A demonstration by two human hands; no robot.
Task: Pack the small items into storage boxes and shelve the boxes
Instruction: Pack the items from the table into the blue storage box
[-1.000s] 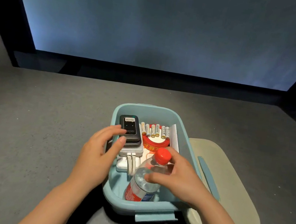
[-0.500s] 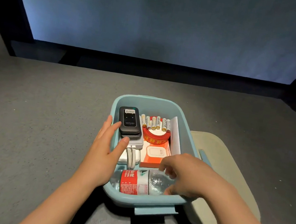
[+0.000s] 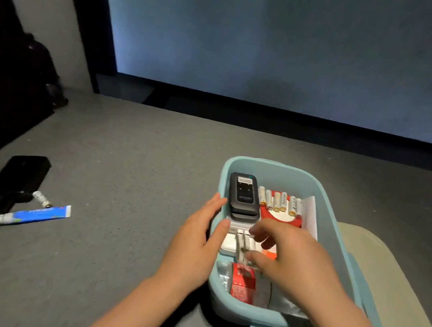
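Head view: right hand [image 3: 293, 257] pinches white cable [image 3: 241, 248]; left hand [image 3: 202, 234] flat against box [image 3: 328, 198].

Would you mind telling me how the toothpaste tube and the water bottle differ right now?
The toothpaste tube lies on the grey floor, left of the storage box; the water bottle lies inside the box at its near end. The tube is blue and white with a white cap; the bottle is clear with a red label. The tube is in full view, while the right hand hides part of the bottle. Both lie on their sides.
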